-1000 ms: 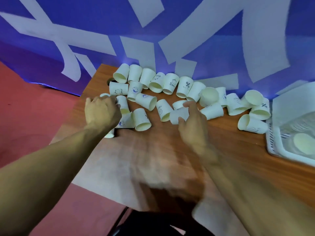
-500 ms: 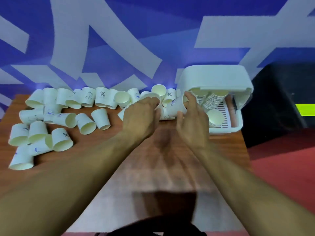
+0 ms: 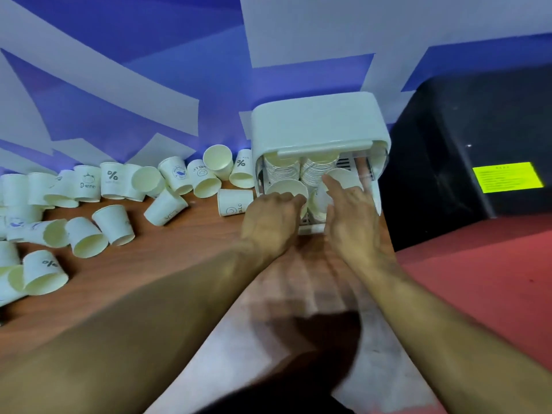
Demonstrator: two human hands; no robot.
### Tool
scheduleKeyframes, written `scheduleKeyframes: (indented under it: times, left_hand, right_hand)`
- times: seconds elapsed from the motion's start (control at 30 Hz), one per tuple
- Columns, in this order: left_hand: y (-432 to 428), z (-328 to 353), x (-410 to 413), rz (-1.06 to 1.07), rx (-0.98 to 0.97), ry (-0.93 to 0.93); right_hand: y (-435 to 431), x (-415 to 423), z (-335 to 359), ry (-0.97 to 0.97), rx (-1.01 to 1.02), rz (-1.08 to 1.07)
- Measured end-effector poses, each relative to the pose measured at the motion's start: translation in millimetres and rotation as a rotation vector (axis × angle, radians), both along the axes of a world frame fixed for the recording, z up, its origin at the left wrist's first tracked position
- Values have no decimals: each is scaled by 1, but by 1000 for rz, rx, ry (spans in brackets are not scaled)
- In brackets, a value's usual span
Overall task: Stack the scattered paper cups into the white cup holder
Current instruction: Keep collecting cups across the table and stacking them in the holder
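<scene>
Left hand [image 3: 270, 218] seemingly round cup [image 3: 287, 189] rim

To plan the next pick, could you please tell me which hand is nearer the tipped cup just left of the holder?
Left. The left hand, gripping a second cup, is just right of the tipped cup; the right hand is farther right, at the cup holder.
</scene>
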State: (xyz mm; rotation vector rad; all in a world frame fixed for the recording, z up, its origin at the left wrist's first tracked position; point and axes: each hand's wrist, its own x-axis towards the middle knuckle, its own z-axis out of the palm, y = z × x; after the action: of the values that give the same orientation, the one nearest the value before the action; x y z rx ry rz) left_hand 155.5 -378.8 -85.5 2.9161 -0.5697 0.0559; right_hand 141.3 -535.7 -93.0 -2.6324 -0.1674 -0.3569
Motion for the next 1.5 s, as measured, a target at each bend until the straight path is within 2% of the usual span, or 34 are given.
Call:
scheduleKeyframes:
  times: [0.13, 0.47, 0.63, 0.7, 0.8, 0.93, 1.07, 1.17, 1.27, 1.4, 1.5]
  left_hand:
    - [-1, -23, 6, -23, -28, 82]
    - [-5, -50, 17, -52, -69, 255]
    - [4, -54, 16, -28, -260, 240]
    - [16, -55, 12, 28, -363, 150]
    - [43, -56, 8, 222, -478, 52]
    - [88, -60, 7, 506, -574, 80]
    - [138, -57, 8, 684, -404, 179]
    - [177, -54, 12, 652, -131, 198]
    - [211, -60, 22, 616, 54, 239]
    - [231, -65, 37, 611, 92, 410]
    - [228, -66, 40, 588, 67, 418]
  right_hand:
    - [-6, 11, -36, 87, -124, 92]
    - [-6, 16, -63, 230, -106, 179]
    - [3, 18, -56, 200, -54, 141]
    - [10, 16, -49, 97, -12, 96]
    - [32, 15, -32, -7, 17, 121]
    - [78, 19, -17, -8, 28, 229]
    - [122, 33, -23, 68, -68, 373]
    - [151, 47, -30, 148, -196, 455]
    - [177, 63, -41, 238, -301, 496]
    - [198, 78, -58, 360, -423, 491]
    - [201, 85, -68, 406, -495, 498]
